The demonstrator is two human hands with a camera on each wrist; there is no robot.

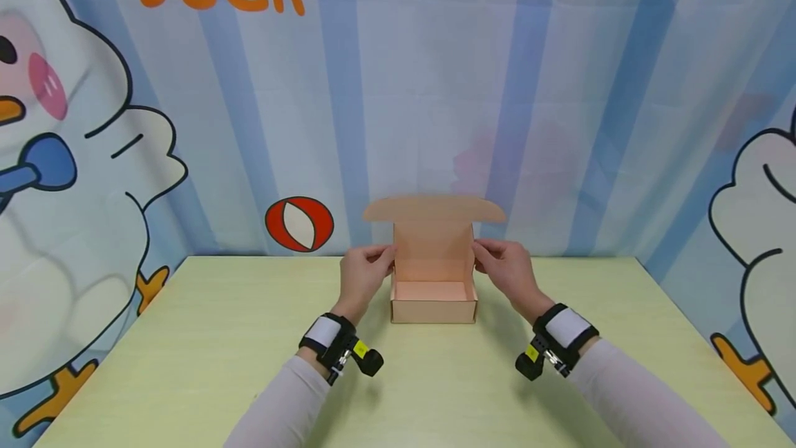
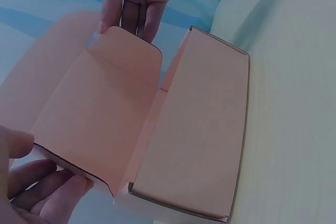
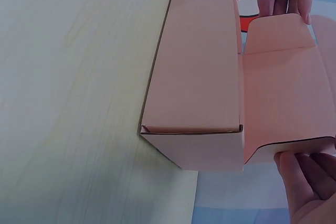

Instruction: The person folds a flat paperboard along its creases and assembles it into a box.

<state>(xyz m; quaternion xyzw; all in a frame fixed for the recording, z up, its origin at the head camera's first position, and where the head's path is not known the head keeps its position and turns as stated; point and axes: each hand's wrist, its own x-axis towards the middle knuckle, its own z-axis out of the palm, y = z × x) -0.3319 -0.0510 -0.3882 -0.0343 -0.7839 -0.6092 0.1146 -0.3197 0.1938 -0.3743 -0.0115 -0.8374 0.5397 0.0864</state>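
A small brown cardboard box (image 1: 433,312) stands on the table with its lid (image 1: 433,251) raised upright at the back. The lid's wide front flap (image 1: 435,209), with rounded ends, rises above it. My left hand (image 1: 363,281) pinches the lid's left side flap (image 2: 76,163), thumb on one face and fingers on the other. On the opposite side, my right hand (image 1: 511,275) pinches the right side flap (image 2: 126,45) between thumb and fingers. Both side flaps are folded forward from the lid. The box's front wall (image 3: 194,61) faces me, and its floor shows bare in the head view.
The pale yellow table (image 1: 205,365) spreads around the box. Close behind its far edge hangs a blue-striped curtain (image 1: 423,88) printed with cartoon ducks and a red-and-white ball (image 1: 300,224). A strapped camera (image 1: 367,358) sits at each wrist.
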